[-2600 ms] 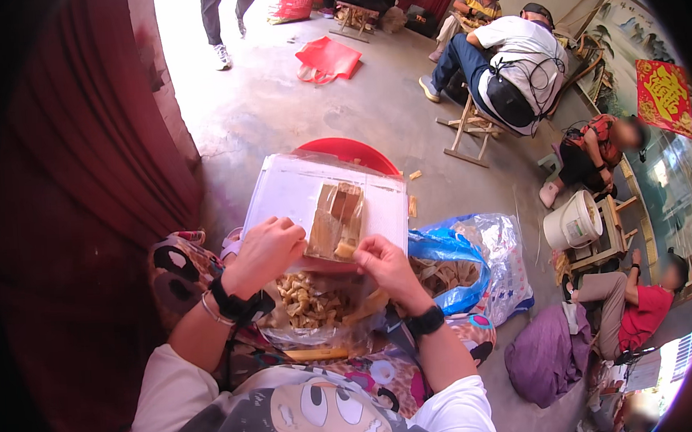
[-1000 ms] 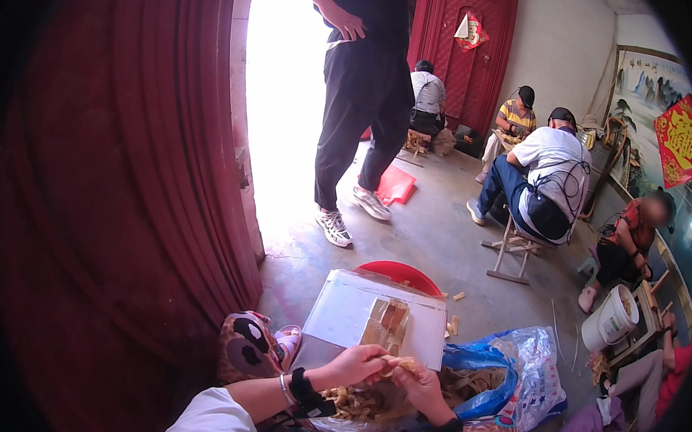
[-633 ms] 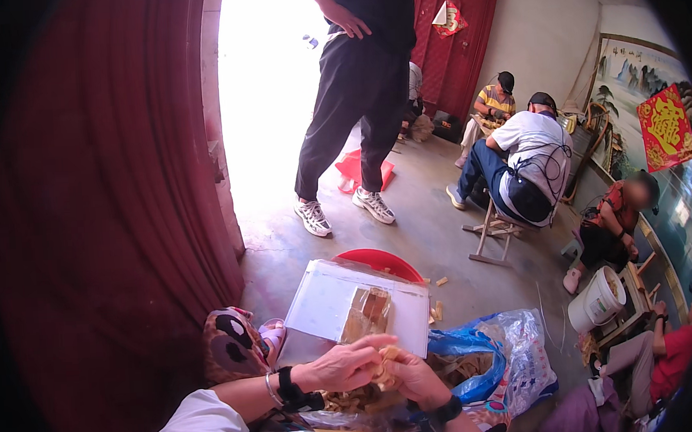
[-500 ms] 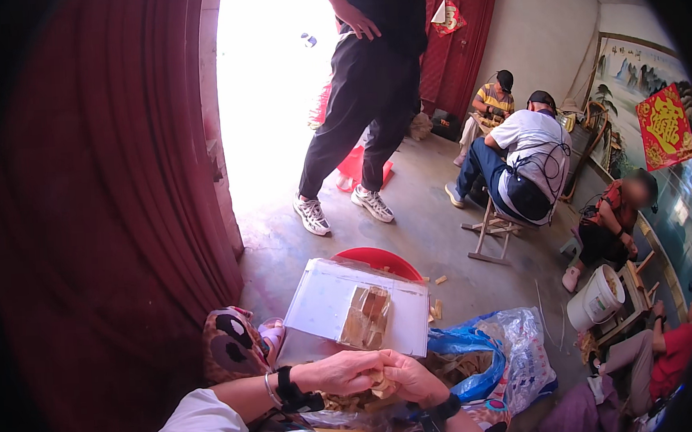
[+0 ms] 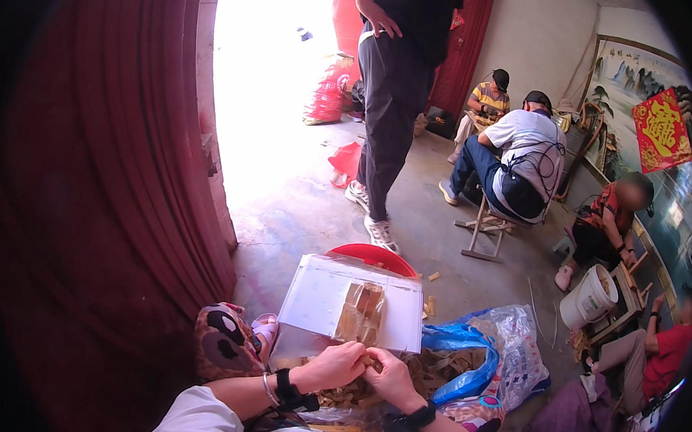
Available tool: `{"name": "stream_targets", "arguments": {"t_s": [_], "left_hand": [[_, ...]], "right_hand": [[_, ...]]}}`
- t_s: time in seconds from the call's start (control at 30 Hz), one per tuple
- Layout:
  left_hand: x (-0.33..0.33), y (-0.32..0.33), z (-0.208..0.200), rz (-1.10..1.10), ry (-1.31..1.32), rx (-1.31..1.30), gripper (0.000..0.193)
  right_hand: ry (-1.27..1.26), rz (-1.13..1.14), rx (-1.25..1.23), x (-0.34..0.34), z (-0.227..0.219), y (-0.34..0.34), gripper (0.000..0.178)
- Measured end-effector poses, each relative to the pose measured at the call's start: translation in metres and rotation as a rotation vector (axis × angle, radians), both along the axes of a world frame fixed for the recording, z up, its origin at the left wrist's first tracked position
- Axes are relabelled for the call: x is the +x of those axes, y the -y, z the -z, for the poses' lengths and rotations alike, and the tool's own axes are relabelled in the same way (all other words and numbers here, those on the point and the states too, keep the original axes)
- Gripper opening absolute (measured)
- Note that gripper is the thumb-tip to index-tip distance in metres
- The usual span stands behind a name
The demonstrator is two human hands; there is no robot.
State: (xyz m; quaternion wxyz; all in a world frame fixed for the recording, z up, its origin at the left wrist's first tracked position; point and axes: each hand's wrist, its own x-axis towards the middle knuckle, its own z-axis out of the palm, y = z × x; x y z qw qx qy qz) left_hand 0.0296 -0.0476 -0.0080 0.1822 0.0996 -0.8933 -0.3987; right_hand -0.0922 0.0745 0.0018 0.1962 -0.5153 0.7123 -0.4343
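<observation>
My left hand [image 5: 332, 368] and my right hand [image 5: 391, 382] meet in front of me, fingers pinched together around a small tan strip-like piece [image 5: 374, 364]. Most of that piece is hidden by the fingers, so its exact kind does not show. Just beyond them, a white board [image 5: 305, 295] bears a block-shaped bundle of tan pieces [image 5: 360, 312] that looks wrapped in clear film or tape. Below my hands lie many loose tan strips [image 5: 336, 398], partly covered by my wrists.
The board rests over a red basin [image 5: 381, 256]. At right is a blue and clear plastic bag [image 5: 491, 369] with more strips. A person in dark trousers [image 5: 391, 112] stands ahead by the bright doorway. Several seated people, a white bucket [image 5: 587, 301] and wooden stools are along the right.
My hands have come slightly lower and to the left, still pinched together on the tan piece. The standing person has shifted to the right, and more of a red sack shows in the doorway.
</observation>
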Motion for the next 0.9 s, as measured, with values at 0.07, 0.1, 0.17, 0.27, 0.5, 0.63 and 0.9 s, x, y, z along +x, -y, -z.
{"name": "stream_targets", "arguments": {"t_s": [0.07, 0.1, 0.17, 0.27, 0.5, 0.63, 0.9], "left_hand": [[-0.001, -0.002, -0.003, -0.014, 0.034, 0.03, 0.018], [-0.001, -0.003, -0.007, -0.025, 0.052, 0.057, 0.018], [0.001, -0.004, -0.014, -0.048, 0.089, 0.111, 0.019], [-0.003, -0.003, -0.005, -0.088, 0.027, 0.156, 0.02], [-0.003, 0.0, -0.015, -0.041, 0.012, 0.141, 0.02], [-0.002, 0.0, -0.015, 0.014, -0.121, 0.093, 0.019], [0.003, 0.009, -0.015, 0.049, -0.108, -0.061, 0.018]], "right_hand": [[-0.225, -0.012, -0.104, 0.003, 0.0, 0.001, 0.021], [-0.27, 0.002, -0.106, 0.003, 0.0, 0.002, 0.019], [-0.359, 0.029, -0.112, 0.004, 0.002, 0.002, 0.016], [-0.361, 0.037, -0.115, 0.004, -0.002, 0.002, 0.015], [0.042, -0.036, -0.139, -0.003, 0.009, -0.001, 0.016], [0.602, -0.074, -0.033, -0.004, -0.005, -0.005, 0.022], [1.116, -0.304, 0.16, -0.023, -0.014, -0.015, 0.029]]}}
